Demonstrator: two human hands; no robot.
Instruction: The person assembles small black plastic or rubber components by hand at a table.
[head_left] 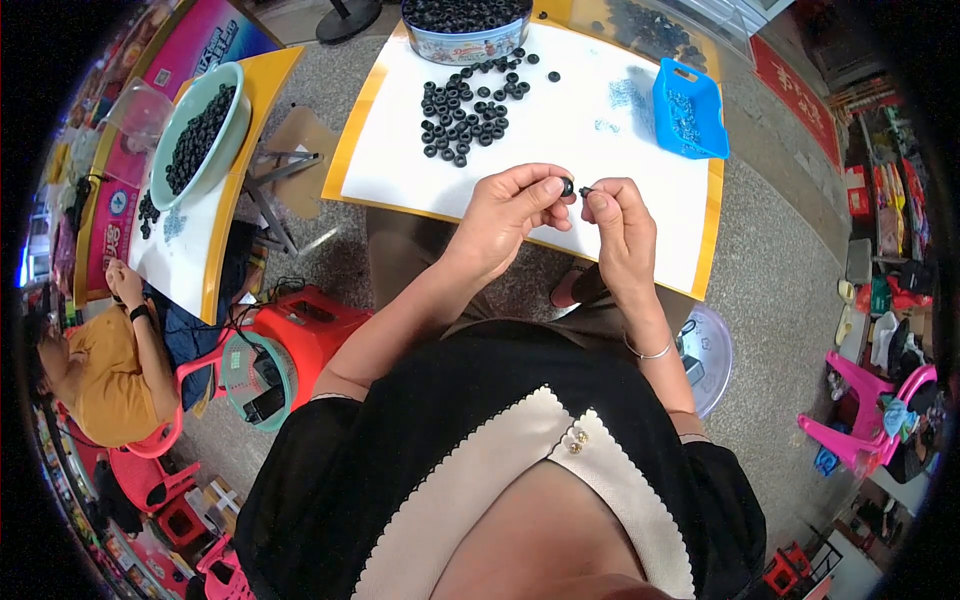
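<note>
My left hand [512,212] pinches a small round black part [567,187] between thumb and fingertips, above the near edge of the white table [390,150]. Close beside it, my right hand [624,225] is closed on a tiny dark piece [586,191], too small to name. The two pieces are a short gap apart. On the table beyond my left hand lies a loose group of black ring-shaped parts [465,120]. To the right a blue plastic basket [662,115] holds many small bluish pieces [684,118].
An oval tin [470,46] full of black parts stands at the table's far side. On the left table is a pale green basin [243,120] of black parts, near a seated person in yellow [120,375]. A red stool [310,325] and a mesh basket [240,375] stand between us.
</note>
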